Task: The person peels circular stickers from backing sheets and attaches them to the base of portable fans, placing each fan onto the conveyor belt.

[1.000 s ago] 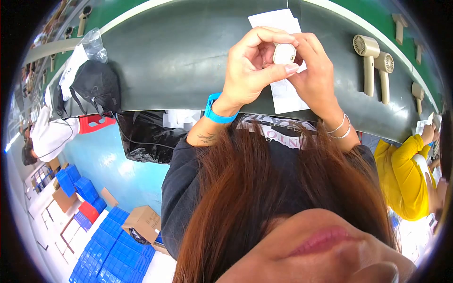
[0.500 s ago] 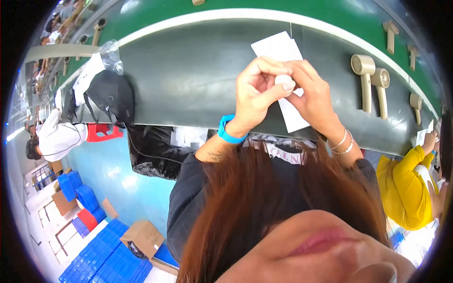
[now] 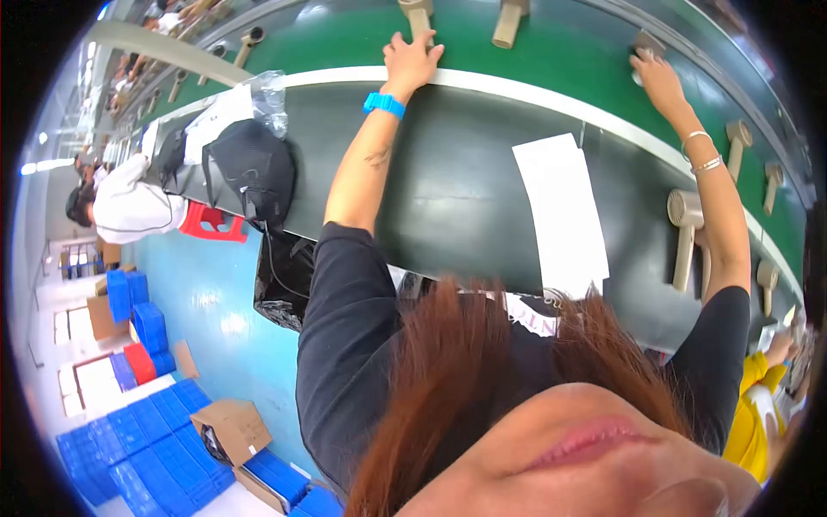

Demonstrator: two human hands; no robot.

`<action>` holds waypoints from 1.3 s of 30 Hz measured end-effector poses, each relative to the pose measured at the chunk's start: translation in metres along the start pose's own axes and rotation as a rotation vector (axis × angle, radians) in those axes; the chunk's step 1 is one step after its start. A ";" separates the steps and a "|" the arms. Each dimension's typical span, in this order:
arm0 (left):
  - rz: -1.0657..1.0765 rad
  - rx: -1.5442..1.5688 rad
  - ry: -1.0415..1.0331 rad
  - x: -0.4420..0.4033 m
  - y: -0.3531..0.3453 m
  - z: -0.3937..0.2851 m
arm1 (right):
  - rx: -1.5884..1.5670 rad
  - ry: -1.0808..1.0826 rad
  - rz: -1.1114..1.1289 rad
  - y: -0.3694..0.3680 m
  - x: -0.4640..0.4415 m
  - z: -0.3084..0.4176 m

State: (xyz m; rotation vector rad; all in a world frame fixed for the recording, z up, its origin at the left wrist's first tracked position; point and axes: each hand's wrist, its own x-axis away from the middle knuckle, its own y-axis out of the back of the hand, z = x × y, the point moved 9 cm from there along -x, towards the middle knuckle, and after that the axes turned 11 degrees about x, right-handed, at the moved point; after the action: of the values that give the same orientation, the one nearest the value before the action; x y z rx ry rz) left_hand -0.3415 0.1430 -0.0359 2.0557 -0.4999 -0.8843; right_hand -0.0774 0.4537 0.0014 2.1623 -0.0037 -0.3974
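Observation:
My left hand (image 3: 412,64), wearing a blue wristband, reaches over the green belt with its fingers spread. Its fingertips are at the handle end of a beige handheld fan (image 3: 418,19); whether they grip it is unclear. Far out on the right, my right hand (image 3: 662,84), with bracelets on the wrist, has its fingers bent around a small white piece (image 3: 637,77), only partly visible. Just beyond those fingertips lies a beige and brown object (image 3: 649,41), mostly hidden. White paper sheets (image 3: 564,215) lie on the dark worktop (image 3: 465,172) between my arms.
Another handheld fan (image 3: 510,23) lies on the green belt (image 3: 345,43). More fans, including one fan (image 3: 686,228) beside my right forearm, are at the right. A black bag (image 3: 250,168) sits on the worktop at left. A person in yellow (image 3: 748,431) works at the right.
My hands were together over the sheets, holding a small round white piece. They have parted and stretched forward, left hand to a fan on the belt, right hand to the far right.

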 end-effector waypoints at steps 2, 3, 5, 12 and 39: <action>-0.012 0.012 0.015 -0.006 0.002 0.006 | -0.015 -0.017 0.126 0.000 -0.004 -0.001; -0.013 0.031 0.018 -0.008 -0.002 0.003 | -0.086 -0.029 0.084 0.013 -0.008 -0.003; -0.032 0.298 -0.123 -0.001 0.035 -0.044 | -0.219 -0.059 0.030 0.080 -0.017 0.005; 0.265 1.685 -0.472 0.083 0.243 -0.172 | -1.373 0.203 -0.377 0.328 0.053 0.075; 0.613 1.285 -1.398 0.171 0.333 -0.280 | -1.012 -0.024 -0.271 0.176 -0.141 0.157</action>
State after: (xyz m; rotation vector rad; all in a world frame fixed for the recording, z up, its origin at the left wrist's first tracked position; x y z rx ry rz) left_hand -0.0313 -0.0066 0.2807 1.5298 -2.8176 -1.7173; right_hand -0.2299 0.2468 0.0969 1.1547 0.3970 -0.4486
